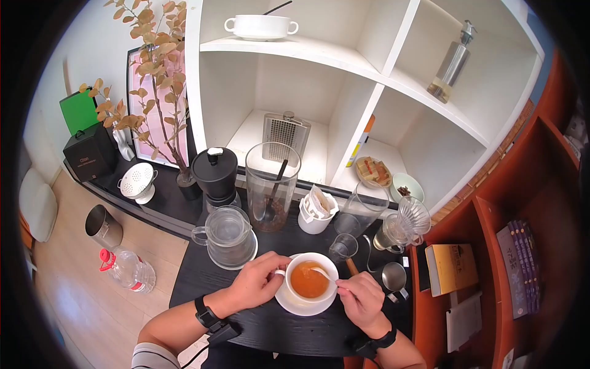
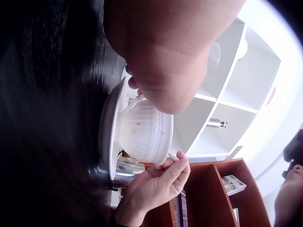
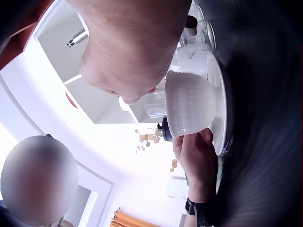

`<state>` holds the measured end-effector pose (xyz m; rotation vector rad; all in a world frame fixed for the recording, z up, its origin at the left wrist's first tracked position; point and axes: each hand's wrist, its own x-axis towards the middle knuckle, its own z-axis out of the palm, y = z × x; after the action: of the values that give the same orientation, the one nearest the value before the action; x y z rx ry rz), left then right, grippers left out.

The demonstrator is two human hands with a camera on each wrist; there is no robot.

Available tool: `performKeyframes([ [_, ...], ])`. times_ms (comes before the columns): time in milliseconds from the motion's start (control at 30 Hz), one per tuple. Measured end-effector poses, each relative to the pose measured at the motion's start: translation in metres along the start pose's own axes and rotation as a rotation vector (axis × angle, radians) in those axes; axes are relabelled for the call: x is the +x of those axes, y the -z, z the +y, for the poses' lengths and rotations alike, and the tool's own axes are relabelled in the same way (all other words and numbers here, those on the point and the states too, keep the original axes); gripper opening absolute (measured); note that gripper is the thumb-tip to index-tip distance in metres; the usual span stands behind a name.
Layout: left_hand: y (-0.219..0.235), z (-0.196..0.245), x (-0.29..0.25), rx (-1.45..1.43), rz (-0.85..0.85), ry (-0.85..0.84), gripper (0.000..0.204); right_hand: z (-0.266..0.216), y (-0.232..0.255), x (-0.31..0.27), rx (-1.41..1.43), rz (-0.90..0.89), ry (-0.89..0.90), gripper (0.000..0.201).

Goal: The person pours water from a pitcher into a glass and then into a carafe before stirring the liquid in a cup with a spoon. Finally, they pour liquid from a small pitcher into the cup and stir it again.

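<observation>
A white ribbed teacup (image 2: 149, 132) stands on a white saucer (image 1: 302, 310) at the front of the black table, with amber tea (image 1: 307, 283) inside. My left hand (image 1: 257, 280) pinches the cup's handle on the left side. From the right, my right hand (image 1: 362, 298) pinches the end of a white spoon (image 1: 321, 271), whose bowl dips into the tea. In the right wrist view the cup (image 3: 191, 104) sits upright on its saucer, and the left fingers meet it at the handle. My right palm hides much of the spoon's end in that view.
Behind the cup stand a glass pitcher (image 1: 227, 237), a tall glass (image 1: 273, 197), a white mug with a drip bag (image 1: 318, 212) and a small glass (image 1: 343, 247). A metal cup (image 1: 394, 277) lies right. White shelves (image 1: 344, 58) rise behind.
</observation>
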<state>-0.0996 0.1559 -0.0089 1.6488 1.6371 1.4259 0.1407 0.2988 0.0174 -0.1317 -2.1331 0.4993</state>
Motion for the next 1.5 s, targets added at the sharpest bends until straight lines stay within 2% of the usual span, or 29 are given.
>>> performKeyframes([
  [67,-0.001,0.000,0.000,-0.004,0.001,0.010,0.033,0.000,-0.002,0.002,0.029,-0.001,-0.004,0.023],
  [267,0.000,0.000,0.000,-0.017,-0.001,0.012,0.033,-0.006,0.000,0.006,0.187,-0.154,0.062,0.020],
  [367,0.000,-0.001,0.000,-0.021,0.002,0.004,0.033,-0.002,0.002,-0.001,0.245,-0.104,0.036,0.012],
  [433,0.000,-0.001,0.000,-0.015,0.001,0.003,0.033,0.001,0.004,-0.004,0.267,0.010,0.012,0.004],
  [567,0.000,-0.001,0.000,-0.008,0.004,-0.003,0.033,0.003,0.006,-0.006,0.146,0.101,-0.044,0.003],
  [633,0.000,-0.001,0.000,-0.011,0.005,-0.001,0.033,0.002,0.007,-0.004,0.115,0.099,-0.072,0.004],
  [700,-0.001,-0.001,0.000,-0.014,0.006,0.002,0.033,0.002,0.005,-0.002,0.102,0.006,-0.066,0.017],
  [733,-0.001,-0.001,0.000,-0.013,0.006,0.004,0.033,0.002,0.004,0.000,0.101,0.006,-0.067,0.017],
  [800,-0.001,0.000,0.000,-0.012,0.005,0.007,0.033,0.000,0.001,0.004,0.156,-0.111,0.018,0.029],
  [900,0.000,0.000,0.000,-0.008,-0.001,0.013,0.033,-0.004,0.001,0.006,0.216,-0.196,0.072,0.033],
  [1067,0.000,-0.001,-0.001,-0.014,-0.011,0.022,0.033,-0.002,0.002,0.003,0.271,-0.138,0.024,0.021],
  [1133,0.000,-0.003,-0.001,-0.016,-0.011,0.019,0.034,-0.001,0.005,0.001,0.236,-0.031,-0.018,0.012],
  [1267,0.000,-0.002,0.000,-0.020,-0.010,0.015,0.034,0.000,0.007,-0.002,0.115,0.067,-0.095,0.010],
  [1400,0.000,-0.001,0.000,-0.011,-0.009,0.008,0.034,0.001,0.005,0.004,0.084,-0.011,-0.086,0.016],
  [1500,0.000,0.000,0.000,-0.009,-0.007,0.009,0.034,-0.001,0.003,0.007,0.143,-0.091,-0.005,0.023],
])
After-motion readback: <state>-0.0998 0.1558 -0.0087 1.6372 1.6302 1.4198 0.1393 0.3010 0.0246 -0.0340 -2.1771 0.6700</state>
